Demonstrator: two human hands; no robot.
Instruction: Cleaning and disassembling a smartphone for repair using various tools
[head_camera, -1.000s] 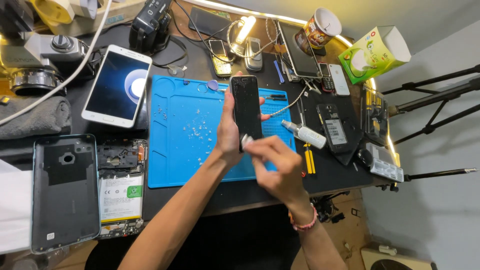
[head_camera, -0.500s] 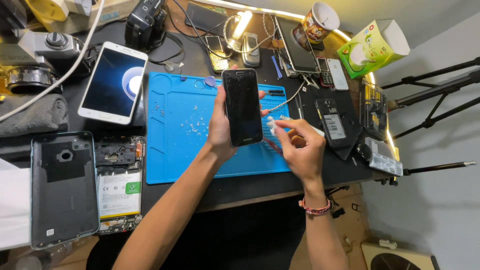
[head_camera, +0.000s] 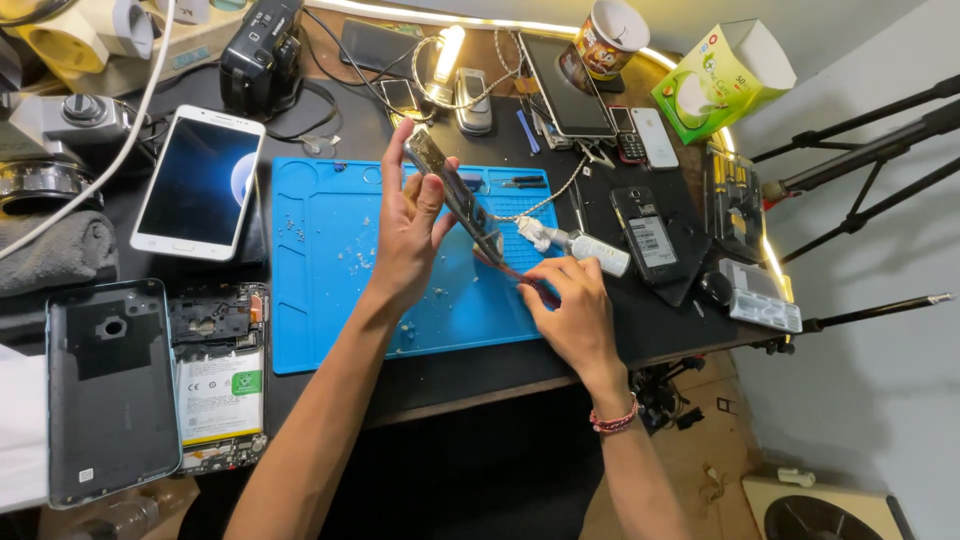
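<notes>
My left hand (head_camera: 408, 232) grips a dark phone screen panel (head_camera: 455, 192) and holds it edge-on, tilted, above the blue silicone work mat (head_camera: 320, 290). My right hand (head_camera: 570, 315) pinches a thin reddish tool (head_camera: 512, 272) whose tip touches the lower end of the panel. A small white glue tube (head_camera: 585, 248) lies on the table just beyond my right hand.
A white smartphone (head_camera: 198, 182) lies left of the mat. An opened phone body (head_camera: 218, 375) and its grey back cover (head_camera: 108, 388) sit at the front left. Several phones, a camera (head_camera: 262, 55), a cup (head_camera: 606, 38), a green box (head_camera: 722, 80) and cables crowd the back. Tripod legs (head_camera: 860, 150) stand at the right.
My left hand has turned the panel from face-up to edge-on and raised it. My right hand dropped lower and now works a thin tool at the panel's lower end.
</notes>
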